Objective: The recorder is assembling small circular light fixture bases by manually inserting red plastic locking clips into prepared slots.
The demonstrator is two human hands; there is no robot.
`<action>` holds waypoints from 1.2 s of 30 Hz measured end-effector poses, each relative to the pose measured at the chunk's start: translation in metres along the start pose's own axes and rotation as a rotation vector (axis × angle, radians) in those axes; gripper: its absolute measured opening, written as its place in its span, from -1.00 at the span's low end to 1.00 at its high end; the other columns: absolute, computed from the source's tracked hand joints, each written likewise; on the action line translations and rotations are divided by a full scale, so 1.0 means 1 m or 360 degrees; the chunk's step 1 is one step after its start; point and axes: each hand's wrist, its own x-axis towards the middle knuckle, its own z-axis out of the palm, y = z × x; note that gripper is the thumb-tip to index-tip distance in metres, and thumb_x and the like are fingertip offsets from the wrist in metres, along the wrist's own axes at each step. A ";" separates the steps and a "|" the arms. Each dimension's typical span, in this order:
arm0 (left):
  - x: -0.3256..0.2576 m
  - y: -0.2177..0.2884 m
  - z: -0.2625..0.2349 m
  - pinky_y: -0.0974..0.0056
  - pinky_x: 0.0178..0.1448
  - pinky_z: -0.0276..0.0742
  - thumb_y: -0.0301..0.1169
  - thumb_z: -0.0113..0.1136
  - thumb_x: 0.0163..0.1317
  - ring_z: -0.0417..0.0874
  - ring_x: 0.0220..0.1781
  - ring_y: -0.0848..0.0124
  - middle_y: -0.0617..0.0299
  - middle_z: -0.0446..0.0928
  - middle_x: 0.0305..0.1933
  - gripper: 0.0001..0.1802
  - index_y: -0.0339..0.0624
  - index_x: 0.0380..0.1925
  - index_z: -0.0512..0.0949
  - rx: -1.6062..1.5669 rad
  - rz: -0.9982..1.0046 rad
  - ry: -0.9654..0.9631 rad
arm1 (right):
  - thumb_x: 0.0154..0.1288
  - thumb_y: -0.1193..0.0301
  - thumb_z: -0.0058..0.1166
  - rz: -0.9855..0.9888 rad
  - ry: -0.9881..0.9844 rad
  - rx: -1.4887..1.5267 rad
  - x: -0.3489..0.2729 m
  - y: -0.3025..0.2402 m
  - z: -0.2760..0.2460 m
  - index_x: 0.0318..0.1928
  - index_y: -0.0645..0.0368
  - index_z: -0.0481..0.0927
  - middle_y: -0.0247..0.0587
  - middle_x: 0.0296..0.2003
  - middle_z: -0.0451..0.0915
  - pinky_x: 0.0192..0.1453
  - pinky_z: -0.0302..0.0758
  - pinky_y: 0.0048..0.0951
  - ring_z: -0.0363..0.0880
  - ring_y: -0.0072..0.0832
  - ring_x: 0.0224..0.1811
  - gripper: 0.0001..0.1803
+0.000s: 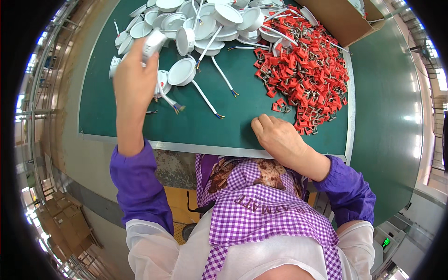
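Currently, seen from beside the bench: worker in purple sleeves and checked apron stands at near edge of green work mat (242, 126).

L hand (133, 84) raised over left part of mat, fingers wrapped around a white round lamp fitting (153, 43) held at the fingertips, far end of the hand. Grip closed on it; thumb side not visible, so exact pinch can't be told. Fitting's wire lead (167, 99) appears to hang down toward near side, ending in coloured cores just right of the wrist; whether it belongs to the held unit or the one beneath, can't tell.

R hand (275, 135) rests low on mat near the near edge, fingers curled narrow, knuckles up. Whether anything is pinched under them: not visible.

Key relation: pile of red spring clips (308, 70) lies right and far of R hand, its nearest strays just beside the fingertips, one loose clip (279, 107) directly far of the knuckles. R hand is clearly the nearer one to clips; L hand well apart from them. Pile's long axis runs far-left to near-right.

Heap of white fittings (210, 21) w/ trailing leads sits at far edge, just beyond L hand. Brown cardboard box (340, 18) at far right corner.
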 end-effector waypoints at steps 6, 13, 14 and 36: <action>-0.033 0.032 -0.027 0.40 -0.06 0.58 -0.54 0.20 0.30 0.68 -0.12 0.46 0.09 0.64 -0.09 -0.67 -0.43 0.05 0.50 -0.1808 -0.0104 0.0219 | -0.03 0.55 0.14 0.0088 0.0191 0.0103 0.003 0.003 -0.004 -0.32 0.23 0.39 -0.13 -0.42 0.43 -0.33 0.56 -0.30 0.58 -0.25 -0.38 -0.76; -0.101 0.058 0.036 0.13 0.07 0.71 -0.53 0.15 0.33 0.68 0.02 0.26 -0.02 0.58 0.05 -0.63 -0.40 0.10 0.39 -0.2824 -0.0928 -0.0704 | 0.32 0.60 0.08 0.0891 0.0716 0.1276 -0.001 0.022 -0.018 -0.10 0.29 0.55 -0.10 -0.31 0.66 -0.23 0.63 -0.43 0.71 -0.34 -0.26 -0.84; -0.109 0.060 0.045 0.02 0.10 0.69 -0.50 0.11 0.35 0.67 0.07 0.17 -0.04 0.56 0.09 -0.63 -0.35 0.13 0.36 -0.2789 -0.0962 -0.0734 | 0.37 0.62 0.06 0.0995 0.0819 0.1574 0.002 0.019 -0.025 -0.05 0.31 0.57 -0.17 -0.27 0.68 -0.16 0.65 -0.51 0.72 -0.50 -0.19 -0.82; -0.129 0.087 0.074 0.35 0.15 0.53 -0.58 0.23 0.30 0.59 0.04 0.45 0.14 0.56 0.02 -0.62 -0.36 0.09 0.41 -0.2592 -0.0757 -0.0314 | 0.27 0.62 0.15 0.0807 0.0993 0.1400 0.014 -0.015 -0.027 -0.16 0.33 0.59 -0.07 -0.41 0.66 -0.33 0.60 -0.48 0.74 -0.40 -0.35 -0.86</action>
